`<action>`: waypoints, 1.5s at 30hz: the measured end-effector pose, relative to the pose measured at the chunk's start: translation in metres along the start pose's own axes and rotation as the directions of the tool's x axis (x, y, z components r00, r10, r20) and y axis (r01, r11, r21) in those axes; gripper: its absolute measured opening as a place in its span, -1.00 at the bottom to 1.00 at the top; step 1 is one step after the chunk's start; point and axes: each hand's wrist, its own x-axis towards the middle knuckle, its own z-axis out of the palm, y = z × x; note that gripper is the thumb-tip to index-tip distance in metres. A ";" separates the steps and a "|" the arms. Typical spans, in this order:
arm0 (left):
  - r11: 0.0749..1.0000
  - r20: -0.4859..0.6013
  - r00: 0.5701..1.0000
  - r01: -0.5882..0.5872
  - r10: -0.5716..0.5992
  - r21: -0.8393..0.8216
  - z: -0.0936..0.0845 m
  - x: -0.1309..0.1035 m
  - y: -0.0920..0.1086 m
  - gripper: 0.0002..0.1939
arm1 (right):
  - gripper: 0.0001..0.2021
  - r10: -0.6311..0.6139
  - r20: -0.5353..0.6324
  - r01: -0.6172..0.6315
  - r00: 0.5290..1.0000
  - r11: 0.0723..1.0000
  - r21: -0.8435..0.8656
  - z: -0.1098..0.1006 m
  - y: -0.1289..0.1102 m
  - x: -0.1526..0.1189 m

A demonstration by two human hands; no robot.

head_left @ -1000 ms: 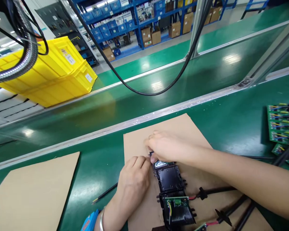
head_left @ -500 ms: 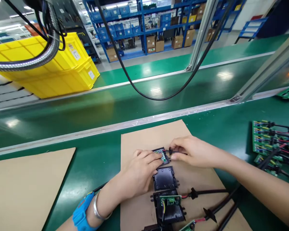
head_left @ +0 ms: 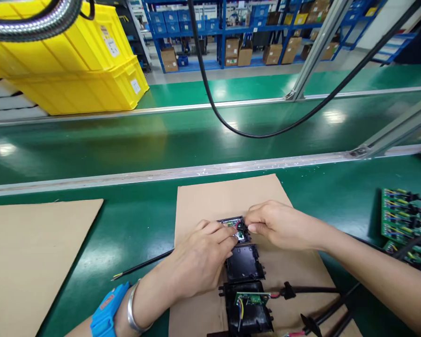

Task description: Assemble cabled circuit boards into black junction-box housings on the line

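My left hand (head_left: 205,250) bends over the upper black plastic case (head_left: 246,238), its fingertips pressing on the small green circuit board (head_left: 228,224) inside and its thumb near the case's lower edge. At the right edge of that case, my right hand (head_left: 275,225) is closed in a pinch on a black cable, whose black grommet (head_left: 243,228) sits at the case wall. Most of the pinched part is hidden by the fingers. Just below lies an empty black case half (head_left: 244,263). Nearer me, another black case (head_left: 252,318) carries a green board (head_left: 254,298) with coloured wires.
A cardboard sheet (head_left: 228,196) lies under the cases, with another sheet (head_left: 31,262) at left. Black cables (head_left: 312,290) run off to the right, towards stacked circuit boards (head_left: 396,213). Yellow crates (head_left: 91,89) stand behind. A black cable (head_left: 228,124) hangs in a loop ahead.
My right hand has brought the cable's grommet leftward to the edge of the upper case. My left hand stays on the board. The view has shifted slightly.
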 end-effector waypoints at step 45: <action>0.897 -0.138 0.934 0.263 -0.329 -0.356 -0.005 -0.037 0.069 -0.65 | -0.77 -0.042 -0.180 0.071 0.983 0.984 0.163 0.037 -0.050 -0.084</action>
